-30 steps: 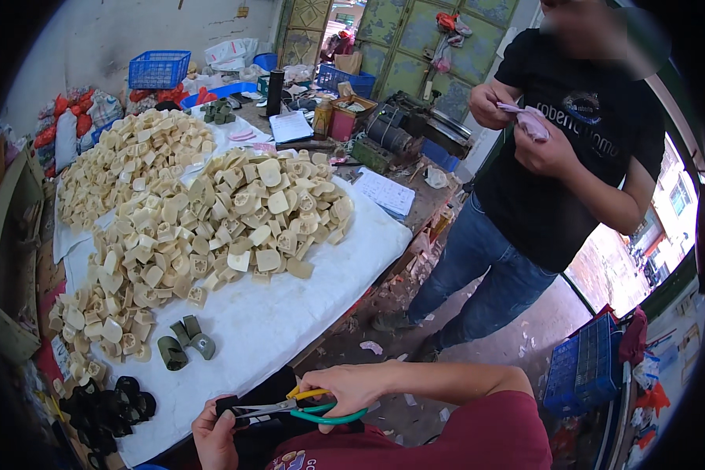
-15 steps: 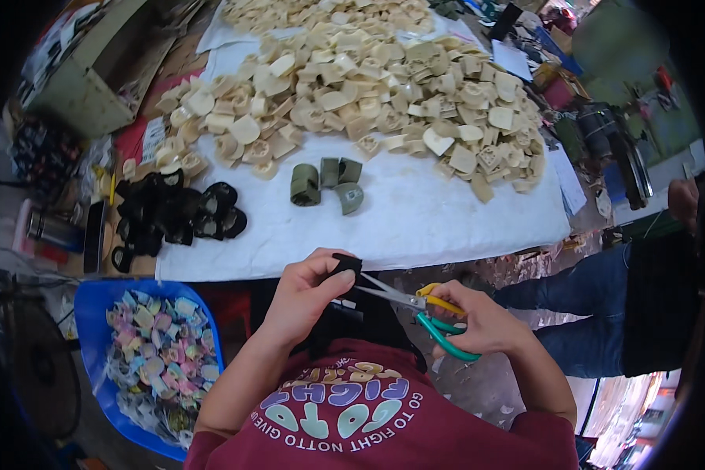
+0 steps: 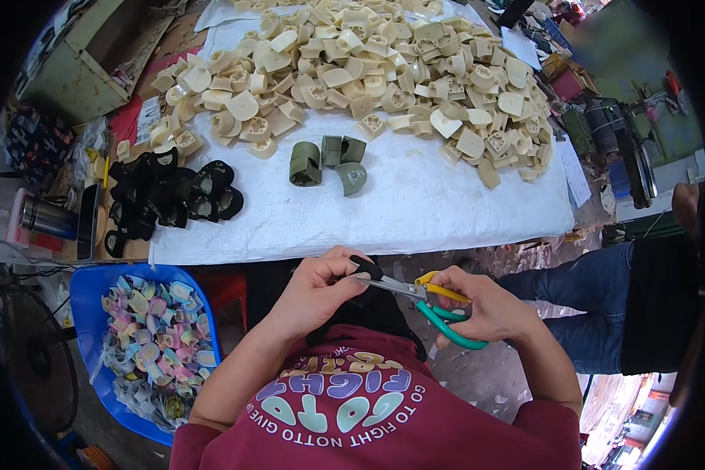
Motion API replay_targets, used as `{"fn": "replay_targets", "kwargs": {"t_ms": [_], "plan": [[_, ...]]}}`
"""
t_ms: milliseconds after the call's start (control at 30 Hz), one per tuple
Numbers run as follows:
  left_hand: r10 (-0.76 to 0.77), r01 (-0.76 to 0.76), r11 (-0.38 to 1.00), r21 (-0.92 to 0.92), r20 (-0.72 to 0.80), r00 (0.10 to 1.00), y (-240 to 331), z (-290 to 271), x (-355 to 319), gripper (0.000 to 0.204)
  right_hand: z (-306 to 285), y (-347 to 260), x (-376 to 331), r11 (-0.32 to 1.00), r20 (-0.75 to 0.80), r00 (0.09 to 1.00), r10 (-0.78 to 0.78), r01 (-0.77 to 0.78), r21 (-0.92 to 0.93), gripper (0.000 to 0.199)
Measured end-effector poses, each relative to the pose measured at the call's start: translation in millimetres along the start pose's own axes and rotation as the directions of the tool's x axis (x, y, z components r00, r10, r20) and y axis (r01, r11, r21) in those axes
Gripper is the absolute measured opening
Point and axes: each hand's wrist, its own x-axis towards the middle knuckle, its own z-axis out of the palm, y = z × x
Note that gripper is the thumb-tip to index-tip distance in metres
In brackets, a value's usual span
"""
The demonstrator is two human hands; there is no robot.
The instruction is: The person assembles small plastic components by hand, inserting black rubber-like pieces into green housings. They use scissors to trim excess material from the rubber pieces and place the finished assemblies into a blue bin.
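Clock directions are taken from the middle of the view. At centre, the left hand (image 3: 315,286) has thumb and forefinger pinching a small black piece (image 3: 366,267), held just off the near table edge; its material cannot be told. The right hand (image 3: 489,307), toward 4 o'clock, has its fingers curled around the yellow and green handles of the scissors (image 3: 417,291), whose blades lie at the black piece; whether they cut into it cannot be told. At 8 o'clock, a blue plastic basin (image 3: 84,319) below table level is well filled with small pastel pieces (image 3: 160,321) in pink, yellow, blue and lilac, with translucent plastic film (image 3: 137,403) among them at the near end. At 9 o'clock, a steel flask (image 3: 48,218) is near the table's left edge, contents hidden. At 10 o'clock is a greenish open-fronted box (image 3: 74,94), its interior unclear. The white sheet (image 3: 415,223) on the table bears a large heap of cream moulded pieces (image 3: 352,74) at 12 o'clock, a few olive-green pieces (image 3: 305,164) toward 11, and a cluster of black rounded pieces (image 3: 176,192) between 9 and 10, partly on the sheet.
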Motion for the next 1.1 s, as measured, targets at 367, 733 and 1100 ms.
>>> {"fn": "replay_targets", "kwargs": {"t_ms": [367, 733, 1100], "plan": [[-0.035, 0.036, 0.999, -0.036, 0.042, 0.999, -11, 4, 5, 0.014, 9, 29, -5, 0.975, 0.035, 0.998, 0.044, -0.051, 0.214, 0.048], [-0.139, 0.138, 0.990, 0.015, 0.091, 0.986, -26, 16, 10, 0.015, 16, 41, -18, 0.962, 0.044, 0.978, 0.202, -0.207, 0.179, 0.036], [-0.064, 0.086, 0.987, -0.138, 0.158, 0.985, -34, 1, -1, 0.041, 7, 79, -23, 0.971, -0.349, 0.909, 0.229, -0.236, 0.023, 0.046]]}}
